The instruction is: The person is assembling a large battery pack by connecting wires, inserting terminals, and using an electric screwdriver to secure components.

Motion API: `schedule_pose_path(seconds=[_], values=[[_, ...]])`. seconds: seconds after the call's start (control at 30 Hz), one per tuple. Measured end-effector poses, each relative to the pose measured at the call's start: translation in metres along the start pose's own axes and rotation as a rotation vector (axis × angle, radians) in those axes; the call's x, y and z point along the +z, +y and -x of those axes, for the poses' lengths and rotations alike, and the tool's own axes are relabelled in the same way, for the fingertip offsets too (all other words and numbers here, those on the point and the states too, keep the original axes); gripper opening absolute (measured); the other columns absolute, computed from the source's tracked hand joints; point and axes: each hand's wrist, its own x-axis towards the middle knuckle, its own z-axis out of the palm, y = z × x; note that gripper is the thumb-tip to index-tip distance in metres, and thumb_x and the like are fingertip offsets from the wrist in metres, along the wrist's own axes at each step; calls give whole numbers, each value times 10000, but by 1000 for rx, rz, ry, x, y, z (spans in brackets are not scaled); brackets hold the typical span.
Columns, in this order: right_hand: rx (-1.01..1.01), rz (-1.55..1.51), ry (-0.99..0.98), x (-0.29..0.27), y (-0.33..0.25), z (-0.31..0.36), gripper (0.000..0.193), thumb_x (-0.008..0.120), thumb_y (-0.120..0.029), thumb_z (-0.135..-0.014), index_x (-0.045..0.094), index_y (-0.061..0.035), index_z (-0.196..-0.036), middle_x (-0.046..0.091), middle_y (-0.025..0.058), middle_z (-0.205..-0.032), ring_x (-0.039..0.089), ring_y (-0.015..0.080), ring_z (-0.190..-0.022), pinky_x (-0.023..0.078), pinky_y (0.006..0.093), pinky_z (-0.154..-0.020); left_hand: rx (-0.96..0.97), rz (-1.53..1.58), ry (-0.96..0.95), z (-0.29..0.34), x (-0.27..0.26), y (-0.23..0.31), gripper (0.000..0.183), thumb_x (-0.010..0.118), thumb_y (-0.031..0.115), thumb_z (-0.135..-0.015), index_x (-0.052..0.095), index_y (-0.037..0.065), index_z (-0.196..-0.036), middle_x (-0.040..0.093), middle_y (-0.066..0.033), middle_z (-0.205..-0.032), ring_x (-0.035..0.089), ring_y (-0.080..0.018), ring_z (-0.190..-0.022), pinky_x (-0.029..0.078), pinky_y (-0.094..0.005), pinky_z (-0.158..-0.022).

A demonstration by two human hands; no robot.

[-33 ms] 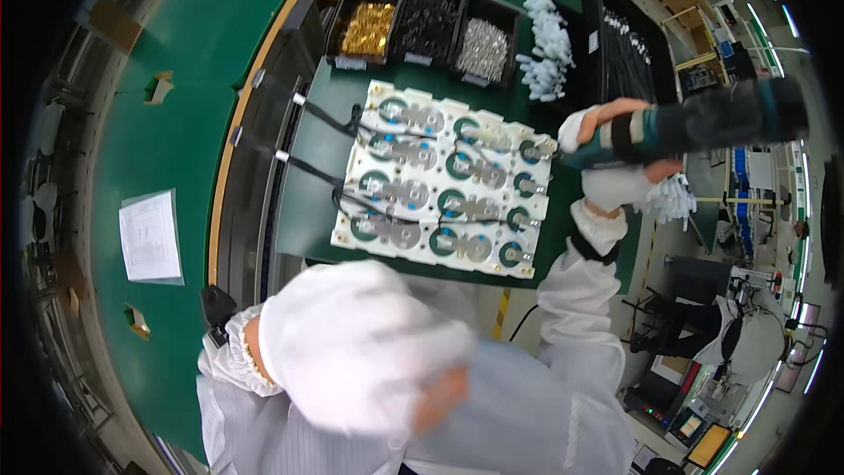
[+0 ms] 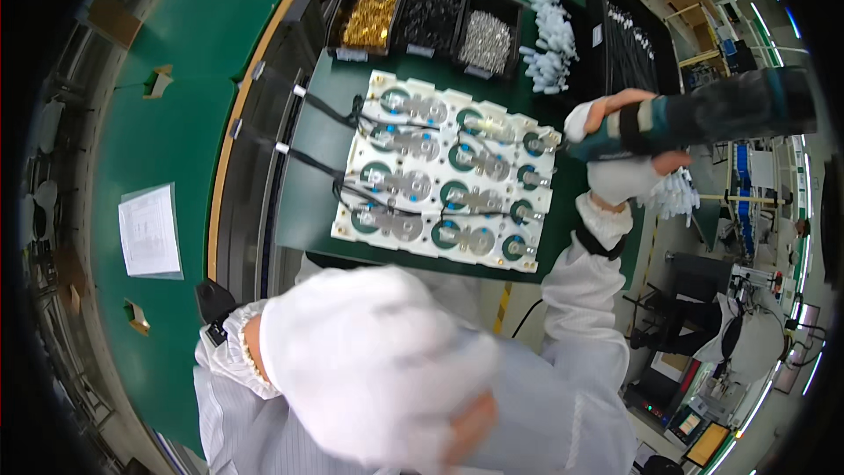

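My right hand (image 2: 620,149), in a white glove with bare fingertips, grips a teal and black power screwdriver (image 2: 694,119). The tool is held above the right edge of a white panel (image 2: 413,251), which lies flat on the green work surface. Clear round parts (image 2: 409,185), blue dots and black cables (image 2: 321,158) are set across the panel. Close to my body, in front of the panel, my gloved left hand (image 2: 369,361) is smeared by motion. Its fingers cannot be made out, nor whether anything is in them.
Behind the panel stand black bins of brass-coloured parts (image 2: 369,22), black parts (image 2: 431,18) and silver screws (image 2: 486,42). Pale blue pieces (image 2: 549,35) are heaped to their right, beside a bin of black cables (image 2: 629,44). A paper sheet (image 2: 149,233) lies on the left bench.
My left hand has shifted slightly right and toward my body. My right hand keeps hold of the screwdriver, almost unmoved.
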Motion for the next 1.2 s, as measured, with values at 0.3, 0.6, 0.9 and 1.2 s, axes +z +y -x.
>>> schedule_pose_path(seconds=[0.3,0.6,0.9,1.2], values=[[-116,-75,-151,11,-40,31,1067,530,-888,-793,540,116,-1156,646,243,-871,645,354,-744,550,484,-718,-158,245,151,32,66,26,318,681,371,-818,715,82,-948,662,-55,-894,596,-228,-712,492,-344,-588],[-126,-51,-224,8,-25,31,1168,479,-965,-717,512,106,-1183,651,250,-906,641,317,-740,554,420,-688,-207,392,53,20,70,28,242,649,284,-811,692,59,-890,638,-58,-838,594,-237,-713,503,-349,-632],[-191,-19,-204,15,-31,36,1139,461,-957,-741,517,98,-1166,641,258,-888,645,367,-717,570,511,-707,-226,451,42,19,70,36,215,644,278,-812,686,73,-864,628,-51,-809,606,-236,-713,499,-355,-620],[-132,-47,-328,-7,-23,24,1111,503,-895,-800,505,137,-1212,638,270,-928,678,342,-797,563,424,-762,-236,487,15,15,71,39,190,639,271,-812,681,87,-837,618,-45,-781,617,-235,-713,494,-361,-607]])
